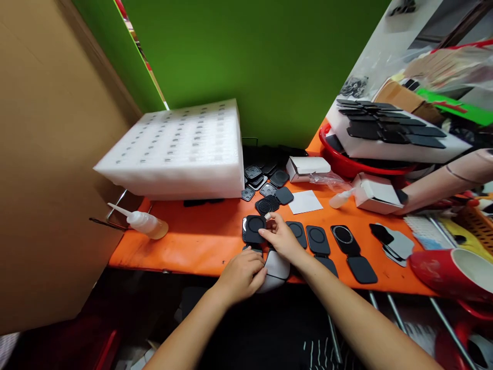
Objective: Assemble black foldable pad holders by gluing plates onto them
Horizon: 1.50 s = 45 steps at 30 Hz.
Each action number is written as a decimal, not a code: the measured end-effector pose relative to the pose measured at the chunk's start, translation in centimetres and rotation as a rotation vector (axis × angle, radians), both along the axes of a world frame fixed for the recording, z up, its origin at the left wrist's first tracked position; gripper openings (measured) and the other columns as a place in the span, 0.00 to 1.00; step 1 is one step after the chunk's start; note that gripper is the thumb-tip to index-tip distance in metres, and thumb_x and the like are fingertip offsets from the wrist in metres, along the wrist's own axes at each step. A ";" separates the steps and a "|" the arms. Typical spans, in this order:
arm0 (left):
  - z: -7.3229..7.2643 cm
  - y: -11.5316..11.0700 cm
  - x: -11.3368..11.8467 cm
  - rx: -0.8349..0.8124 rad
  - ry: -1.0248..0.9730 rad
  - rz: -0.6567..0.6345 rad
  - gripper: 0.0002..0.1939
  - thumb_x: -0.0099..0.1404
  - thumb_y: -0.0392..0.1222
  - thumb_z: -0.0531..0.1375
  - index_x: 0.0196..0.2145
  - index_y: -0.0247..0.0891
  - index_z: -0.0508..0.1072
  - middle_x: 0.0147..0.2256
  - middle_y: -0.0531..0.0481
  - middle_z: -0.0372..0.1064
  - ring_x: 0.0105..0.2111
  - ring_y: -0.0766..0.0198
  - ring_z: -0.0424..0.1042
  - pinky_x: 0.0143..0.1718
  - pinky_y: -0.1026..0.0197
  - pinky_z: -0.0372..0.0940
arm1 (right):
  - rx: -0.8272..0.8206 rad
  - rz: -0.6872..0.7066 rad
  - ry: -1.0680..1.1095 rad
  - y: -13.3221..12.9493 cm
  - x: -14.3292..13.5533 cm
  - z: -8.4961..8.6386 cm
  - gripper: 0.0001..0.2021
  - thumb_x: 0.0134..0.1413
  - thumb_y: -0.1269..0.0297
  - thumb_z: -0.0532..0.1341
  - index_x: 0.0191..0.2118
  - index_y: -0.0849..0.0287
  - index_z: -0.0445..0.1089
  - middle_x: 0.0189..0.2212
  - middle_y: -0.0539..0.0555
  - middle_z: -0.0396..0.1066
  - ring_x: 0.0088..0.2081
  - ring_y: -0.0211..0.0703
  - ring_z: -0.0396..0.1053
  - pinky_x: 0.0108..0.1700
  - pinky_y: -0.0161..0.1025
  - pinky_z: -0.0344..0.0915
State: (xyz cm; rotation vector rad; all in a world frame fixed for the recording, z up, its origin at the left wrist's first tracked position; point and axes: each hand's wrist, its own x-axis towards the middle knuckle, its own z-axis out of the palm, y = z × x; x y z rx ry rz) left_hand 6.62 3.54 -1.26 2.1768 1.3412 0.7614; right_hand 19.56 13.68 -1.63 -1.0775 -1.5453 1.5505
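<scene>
A black folding charging pad (pixel 253 226), its upper panel marked with a ring, lies near the front edge of the orange table. My right hand (pixel 283 237) grips the right edge of that panel between thumb and fingers; something white covers or sits at a fingertip. Curled over the pad's lower panel is my left hand (pixel 242 274), which hides most of it. Below my right wrist a pale grey piece (pixel 277 265) sticks out at the table edge. To the right stand more pads in a row, among them an unfolded pad (pixel 318 240) and another showing a silver ring (pixel 344 235).
A large white foam block (pixel 173 154) stands at the back left, near a glue bottle (pixel 148 224). Loose black pads (pixel 269 190) are piled behind my hands, beside white paper (pixel 305 202). A red basin (pixel 339 162), small white box (pixel 375 192) and red mug (pixel 435 270) are on the right.
</scene>
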 end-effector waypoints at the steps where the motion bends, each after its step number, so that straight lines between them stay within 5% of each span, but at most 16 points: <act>1: -0.3 0.2 0.0 -0.001 0.005 0.009 0.10 0.64 0.35 0.50 0.27 0.37 0.69 0.32 0.48 0.72 0.36 0.62 0.70 0.49 0.55 0.60 | -0.008 0.016 -0.006 0.2 -0.3 -0.5 0.15 0.43 0.64 0.60 0.38 0.54 0.56 0.29 0.47 0.63 0.32 0.39 0.65 0.37 0.39 0.62; 45: -0.7 0.5 -0.4 -0.027 0.003 0.016 0.11 0.62 0.35 0.51 0.25 0.38 0.70 0.28 0.48 0.71 0.35 0.61 0.71 0.50 0.54 0.62 | 0.140 0.002 -0.278 0.2 -1.2 -1.3 0.11 0.47 0.66 0.56 0.40 0.54 0.57 0.29 0.47 0.65 0.31 0.40 0.66 0.35 0.38 0.61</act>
